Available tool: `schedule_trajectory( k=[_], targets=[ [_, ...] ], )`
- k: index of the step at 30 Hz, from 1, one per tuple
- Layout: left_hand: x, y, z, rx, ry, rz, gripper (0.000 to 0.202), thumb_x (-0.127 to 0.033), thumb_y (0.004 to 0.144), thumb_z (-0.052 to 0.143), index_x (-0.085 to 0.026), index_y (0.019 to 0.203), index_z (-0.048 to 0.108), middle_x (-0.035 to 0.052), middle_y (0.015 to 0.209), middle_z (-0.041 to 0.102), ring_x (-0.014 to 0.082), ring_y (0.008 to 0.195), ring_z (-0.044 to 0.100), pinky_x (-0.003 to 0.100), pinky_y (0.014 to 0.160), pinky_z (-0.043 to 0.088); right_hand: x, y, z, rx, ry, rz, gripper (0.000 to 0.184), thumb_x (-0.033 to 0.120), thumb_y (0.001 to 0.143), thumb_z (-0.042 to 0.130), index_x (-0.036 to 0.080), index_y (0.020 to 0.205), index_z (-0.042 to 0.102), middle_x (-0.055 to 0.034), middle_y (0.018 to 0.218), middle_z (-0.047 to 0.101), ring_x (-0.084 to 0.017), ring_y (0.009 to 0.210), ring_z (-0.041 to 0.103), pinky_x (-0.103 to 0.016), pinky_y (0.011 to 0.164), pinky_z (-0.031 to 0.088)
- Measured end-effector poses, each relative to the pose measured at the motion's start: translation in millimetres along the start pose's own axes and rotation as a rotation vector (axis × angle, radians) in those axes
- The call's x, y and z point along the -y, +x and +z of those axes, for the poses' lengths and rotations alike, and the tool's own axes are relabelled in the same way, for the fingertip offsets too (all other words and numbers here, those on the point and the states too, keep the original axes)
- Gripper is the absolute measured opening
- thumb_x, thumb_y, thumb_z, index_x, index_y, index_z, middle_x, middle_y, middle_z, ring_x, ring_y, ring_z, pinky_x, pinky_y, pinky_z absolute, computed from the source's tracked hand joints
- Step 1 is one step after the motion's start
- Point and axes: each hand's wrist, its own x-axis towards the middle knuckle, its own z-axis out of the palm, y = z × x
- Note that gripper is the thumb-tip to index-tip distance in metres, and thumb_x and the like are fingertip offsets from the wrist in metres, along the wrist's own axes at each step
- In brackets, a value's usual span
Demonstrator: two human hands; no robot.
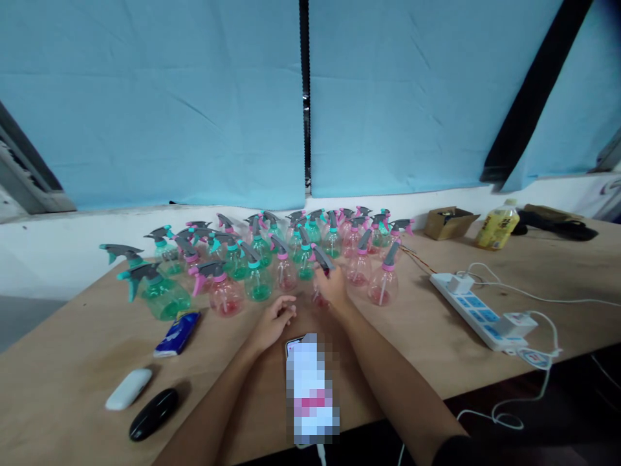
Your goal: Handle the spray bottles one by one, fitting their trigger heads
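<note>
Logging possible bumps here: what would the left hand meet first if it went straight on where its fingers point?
Probably the pink spray bottle held by the right hand, though depth is unclear from this one view.

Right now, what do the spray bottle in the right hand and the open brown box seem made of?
Spray bottle: see-through pinkish body, probably smooth plastic, though glass is possible; dull gray head, likely plastic. Open brown box: matte, with spread flaps, probably cardboard.
</note>
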Motion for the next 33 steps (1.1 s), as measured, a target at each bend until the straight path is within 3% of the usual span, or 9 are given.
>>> schedule_trajectory(
  k=[3,9,14,20,26,33],
  targets=[
    [-4,-1,0.6,0.000,0.012,-0.013,0.036,-0.042,0.089,0.054,-0.019,0.117,0.059,0.0013,0.084,0.063,0.0145,0.069,0.056,0.030,0.074,0.046,-3,-3,-5,-0.286,-0.350,-0.163,0.031,0.033,0.085,0.054,0.020,0.112,0.061,-0.0001,0.071,0.061,-0.017,0.063,0.053,-0.027,0.063,0.043],
    [-1,-1,0.6,0.002,0.025,-0.002,0.035,-0.044,0.090,0.054,-0.019,0.115,0.060,0.0017,0.085,0.064,0.0146,0.070,0.057,0.030,0.074,0.046,-11,-3,-6,-0.398,-0.553,-0.302,0.048,0.019,0.080,0.043,0.016,0.127,0.050,-0.0110,0.099,0.066,-0.024,0.088,0.058,-0.037,0.082,0.046],
    [-1,-1,0.2,0.021,0.048,-0.001,0.035,-0.046,0.090,0.054,-0.019,0.110,0.063,0.0025,0.087,0.064,0.0151,0.072,0.058,0.030,0.075,0.047,-21,-1,-6,-0.443,-0.657,-0.336,0.056,0.016,0.078,0.041,0.011,0.133,0.041,-0.0176,0.118,0.060,-0.029,0.109,0.054,-0.048,0.098,0.039],
    [-6,-3,1.6,0.030,0.050,-0.003,0.034,-0.046,0.090,0.053,-0.018,0.105,0.065,0.0024,0.086,0.064,0.0150,0.072,0.058,0.029,0.073,0.047,-34,-1,-6,-0.472,-0.838,-0.215,0.048,0.020,0.080,0.045,0.008,0.127,0.045,-0.0207,0.121,0.055,-0.034,0.112,0.049,-0.054,0.099,0.034],
    [-3,-2,1.8,0.026,0.051,0.006,0.036,-0.047,0.090,0.053,-0.018,0.106,0.066,0.0030,0.087,0.065,0.0155,0.073,0.058,0.029,0.073,0.047,-37,1,-6,-0.447,-0.875,-0.127,0.055,0.026,0.082,0.050,0.007,0.133,0.040,-0.0222,0.128,0.053,-0.036,0.119,0.046,-0.054,0.100,0.034],
    [-7,-3,1.0,0.018,0.057,0.007,0.034,-0.048,0.088,0.055,-0.019,0.103,0.067,0.0027,0.086,0.066,0.0155,0.072,0.059,0.029,0.073,0.048,-46,3,-11,-0.388,-0.809,-0.184,0.060,0.017,0.080,0.050,0.012,0.138,0.036,-0.0173,0.130,0.055,-0.031,0.123,0.050,-0.046,0.103,0.038]
  ],
)
